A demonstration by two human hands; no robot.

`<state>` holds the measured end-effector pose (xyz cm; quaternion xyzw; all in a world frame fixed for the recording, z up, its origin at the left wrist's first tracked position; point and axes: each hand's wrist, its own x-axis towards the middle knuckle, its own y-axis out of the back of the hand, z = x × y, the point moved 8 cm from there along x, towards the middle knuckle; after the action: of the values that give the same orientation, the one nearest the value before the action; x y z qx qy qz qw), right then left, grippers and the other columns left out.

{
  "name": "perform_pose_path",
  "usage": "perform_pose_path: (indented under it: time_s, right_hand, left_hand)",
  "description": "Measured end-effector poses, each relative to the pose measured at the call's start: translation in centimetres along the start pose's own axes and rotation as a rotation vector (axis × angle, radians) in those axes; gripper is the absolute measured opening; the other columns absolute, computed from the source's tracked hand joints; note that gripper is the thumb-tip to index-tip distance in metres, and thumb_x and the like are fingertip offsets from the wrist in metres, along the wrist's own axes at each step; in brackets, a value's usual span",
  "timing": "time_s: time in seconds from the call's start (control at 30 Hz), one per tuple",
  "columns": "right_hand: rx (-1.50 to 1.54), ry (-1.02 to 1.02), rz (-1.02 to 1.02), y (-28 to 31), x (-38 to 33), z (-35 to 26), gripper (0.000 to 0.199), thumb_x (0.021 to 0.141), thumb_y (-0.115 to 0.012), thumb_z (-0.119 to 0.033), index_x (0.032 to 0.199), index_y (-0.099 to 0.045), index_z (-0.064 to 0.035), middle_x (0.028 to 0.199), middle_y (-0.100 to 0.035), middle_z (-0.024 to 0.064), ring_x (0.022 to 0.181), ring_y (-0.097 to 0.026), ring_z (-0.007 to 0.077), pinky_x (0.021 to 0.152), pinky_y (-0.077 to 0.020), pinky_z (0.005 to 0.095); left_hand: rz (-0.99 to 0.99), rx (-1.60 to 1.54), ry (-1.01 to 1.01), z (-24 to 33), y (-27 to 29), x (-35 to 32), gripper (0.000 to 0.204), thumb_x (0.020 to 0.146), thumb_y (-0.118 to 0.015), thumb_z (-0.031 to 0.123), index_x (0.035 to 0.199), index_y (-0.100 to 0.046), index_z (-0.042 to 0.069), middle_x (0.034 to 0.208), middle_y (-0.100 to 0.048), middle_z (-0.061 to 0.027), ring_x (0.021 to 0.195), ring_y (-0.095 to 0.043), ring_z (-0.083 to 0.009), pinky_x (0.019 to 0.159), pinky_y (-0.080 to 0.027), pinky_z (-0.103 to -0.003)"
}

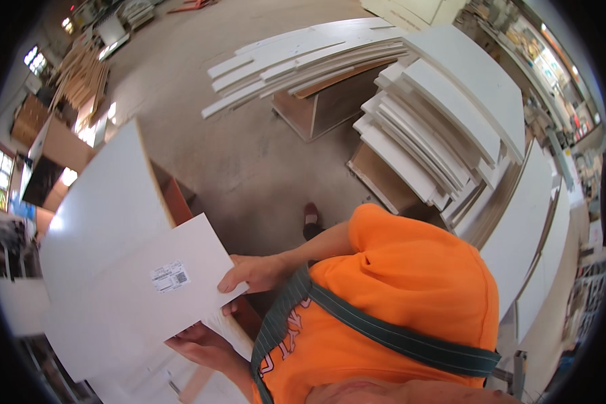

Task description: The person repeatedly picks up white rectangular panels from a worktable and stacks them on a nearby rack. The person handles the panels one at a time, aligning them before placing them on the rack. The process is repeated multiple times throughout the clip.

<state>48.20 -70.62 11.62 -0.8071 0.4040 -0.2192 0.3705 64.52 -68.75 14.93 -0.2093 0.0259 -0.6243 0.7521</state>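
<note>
A long white panel [124, 296] with a printed label [171, 276] on its face reaches leftward from my hands over a larger white surface. My right hand [249, 272] grips its right end, thumb on top and the other fingers curled underneath. Along the near long edge, my left hand [205, 347] holds the same panel from below, its fingertips partly hidden under the board. The panel's far end extends over the white surface [104, 195]; whether it touches there I cannot tell.
White boards lie stacked on brown supports at the far middle [316, 50] and to the right [424, 135]. More large white panels [518, 229] lean on the right side. Wooden strips [81, 81] are piled at the far left. Concrete floor [161, 74] runs between them.
</note>
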Motion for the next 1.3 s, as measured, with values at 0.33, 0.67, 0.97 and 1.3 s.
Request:
perform_pose_path:
  time_s: [0.33, 0.67, 0.97, 1.3]
  right_hand:
    - [-0.505, -0.089, 0.14, 26.0, -3.8, -21.7, 0.051, 0.085, -0.066, -0.026, 0.126, -0.052, 0.0006, 0.107, -0.064, 0.0118, 0.091, -0.064, 0.0197, 0.077, -0.0525, 0.0314]
    - [-0.222, 0.324, 0.534, 44.9, -9.2, -40.4, 0.056, 0.098, -0.053, -0.04, 0.137, -0.043, -0.0011, 0.115, -0.061, 0.0117, 0.097, -0.061, 0.0188, 0.082, -0.0525, 0.0333]
    - [0.021, 0.42, 0.739, 58.2, -4.8, -50.4, 0.066, 0.085, -0.07, -0.018, 0.139, -0.037, -0.0009, 0.123, -0.055, 0.0137, 0.106, -0.062, 0.0249, 0.084, -0.0567, 0.0377]
    - [-0.024, 0.236, 0.954, 72.9, -0.8, -58.7, 0.045, 0.087, -0.066, -0.022, 0.121, -0.048, 0.003, 0.088, -0.062, 0.01, 0.066, -0.063, 0.0186, 0.058, -0.0542, 0.0303]
  left_hand:
    - [-0.039, 0.257, 0.046, -13.8, -30.9, 19.0, 0.05, 0.091, -0.067, 0.018, 0.129, -0.045, -0.008, 0.117, -0.059, -0.0175, 0.099, -0.061, -0.026, 0.086, -0.052, -0.037]
    - [-0.95, 0.52, 0.386, -32.5, -55.2, 26.6, 0.045, 0.081, -0.073, 0.008, 0.12, -0.055, -0.004, 0.107, -0.065, -0.0111, 0.095, -0.061, -0.016, 0.084, -0.05, -0.03]
    - [-1.166, 0.689, 0.649, -47.9, -68.5, 37.7, 0.043, 0.085, -0.072, 0.025, 0.114, -0.057, -0.003, 0.103, -0.066, -0.0104, 0.091, -0.062, -0.0163, 0.08, -0.05, -0.03]
    - [-1.193, 1.173, 0.002, -63.7, -83.4, 51.1, 0.06, 0.095, -0.053, 0.05, 0.075, -0.056, -0.006, 0.07, -0.056, -0.0216, 0.062, -0.048, -0.0281, 0.062, -0.042, -0.04]
